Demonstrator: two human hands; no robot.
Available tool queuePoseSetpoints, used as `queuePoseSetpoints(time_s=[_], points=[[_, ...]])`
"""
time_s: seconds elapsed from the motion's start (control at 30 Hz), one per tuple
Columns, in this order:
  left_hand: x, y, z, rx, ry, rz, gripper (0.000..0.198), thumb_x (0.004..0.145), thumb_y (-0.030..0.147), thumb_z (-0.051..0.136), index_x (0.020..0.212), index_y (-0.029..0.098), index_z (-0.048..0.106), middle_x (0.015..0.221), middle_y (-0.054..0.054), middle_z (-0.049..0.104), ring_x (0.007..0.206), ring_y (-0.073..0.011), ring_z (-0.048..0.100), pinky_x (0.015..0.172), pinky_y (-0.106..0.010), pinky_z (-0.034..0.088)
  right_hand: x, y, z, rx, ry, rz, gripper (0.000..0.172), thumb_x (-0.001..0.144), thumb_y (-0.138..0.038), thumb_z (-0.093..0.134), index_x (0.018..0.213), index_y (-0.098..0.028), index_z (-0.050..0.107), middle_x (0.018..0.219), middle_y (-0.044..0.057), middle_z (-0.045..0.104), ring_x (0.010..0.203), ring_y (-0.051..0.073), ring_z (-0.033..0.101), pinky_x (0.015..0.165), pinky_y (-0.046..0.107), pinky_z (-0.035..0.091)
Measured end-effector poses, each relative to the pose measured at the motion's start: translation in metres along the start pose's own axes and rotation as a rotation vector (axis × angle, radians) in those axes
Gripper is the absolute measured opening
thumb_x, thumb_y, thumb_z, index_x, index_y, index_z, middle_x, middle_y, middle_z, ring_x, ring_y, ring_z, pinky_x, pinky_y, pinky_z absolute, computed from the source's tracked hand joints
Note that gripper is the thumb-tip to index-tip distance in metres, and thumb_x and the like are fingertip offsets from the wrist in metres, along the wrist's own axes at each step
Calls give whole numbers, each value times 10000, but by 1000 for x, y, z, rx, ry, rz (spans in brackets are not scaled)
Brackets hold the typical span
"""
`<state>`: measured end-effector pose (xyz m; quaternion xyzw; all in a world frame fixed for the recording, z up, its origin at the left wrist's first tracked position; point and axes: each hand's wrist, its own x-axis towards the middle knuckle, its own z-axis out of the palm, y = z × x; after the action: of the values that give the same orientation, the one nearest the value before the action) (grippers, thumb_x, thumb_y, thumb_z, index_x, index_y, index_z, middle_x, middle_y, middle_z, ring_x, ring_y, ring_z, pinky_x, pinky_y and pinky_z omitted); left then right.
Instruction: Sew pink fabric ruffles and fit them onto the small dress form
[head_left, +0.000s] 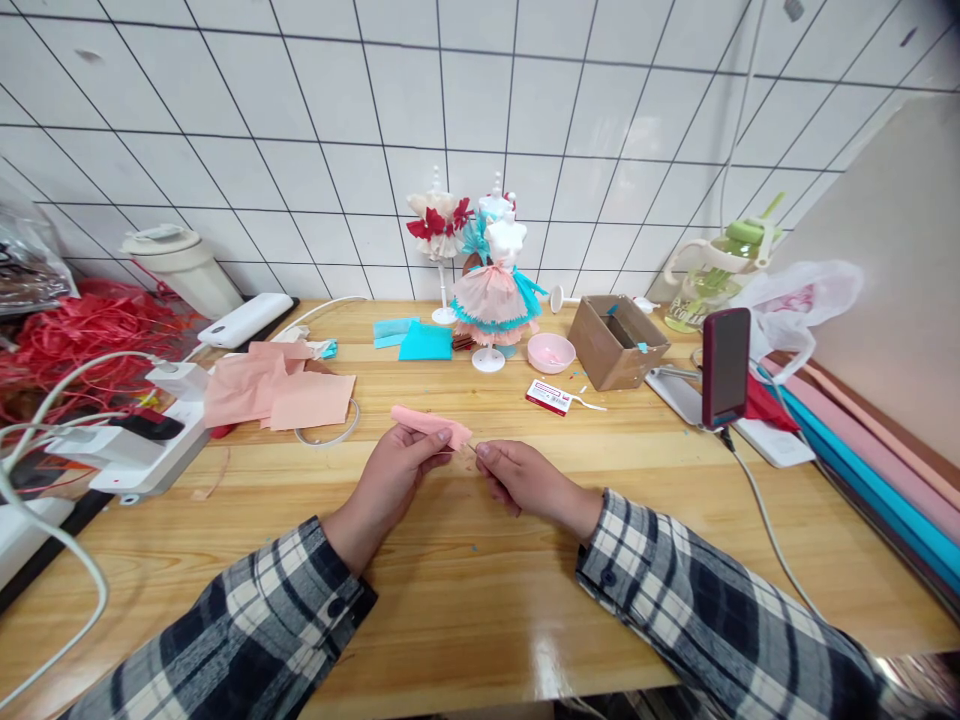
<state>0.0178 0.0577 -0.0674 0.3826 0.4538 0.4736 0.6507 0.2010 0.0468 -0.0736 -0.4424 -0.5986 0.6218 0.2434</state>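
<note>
A folded strip of pink crepe paper (421,419) is pinched between the thumb and fingers of my left hand (390,468), its long side running left to right. My right hand (525,475) is closed on a thin dark needle (472,449), whose tip meets the strip's right end. Whether the needle passes through the paper is too small to tell. Behind my hands, a white mini dress form (506,240) wears a pink and turquoise crepe paper skirt (491,297). More pink crepe paper sheets (311,400) lie to the left.
A pink bowl (551,353), a cardboard box (621,345) and a red-white card (548,397) lie beyond my right hand. A phone (726,368) stands at right near paper rolls (885,480). A power strip (161,450) with cables and red shredded strands (82,340) occupy the left.
</note>
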Motion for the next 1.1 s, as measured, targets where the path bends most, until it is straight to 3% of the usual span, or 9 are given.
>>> queuePoseSetpoints(time_s=[0.3,0.73,1.1], points=[[-2,3,3,22,-30,29,199,666,299,810,779,167,713,817,-30,720,790,-157,645,726,-246,495,0,0,1,-21,-6,-14,492,923,-655,338,738,-209,438,489,-57,460,398,87,391,347,180,350],[-1,1,1,22,2,3,216,661,318,809,785,155,738,813,-47,733,767,-159,645,722,-252,496,0,0,0,-23,0,10,428,948,-575,363,731,-211,420,495,-66,424,398,89,383,351,190,358],[-1,3,3,28,-19,16,218,669,315,811,790,152,732,830,-54,725,793,-167,642,722,-255,502,0,1,1,-38,16,-17,472,928,-639,347,767,-209,455,518,-58,438,425,94,401,347,181,362]])
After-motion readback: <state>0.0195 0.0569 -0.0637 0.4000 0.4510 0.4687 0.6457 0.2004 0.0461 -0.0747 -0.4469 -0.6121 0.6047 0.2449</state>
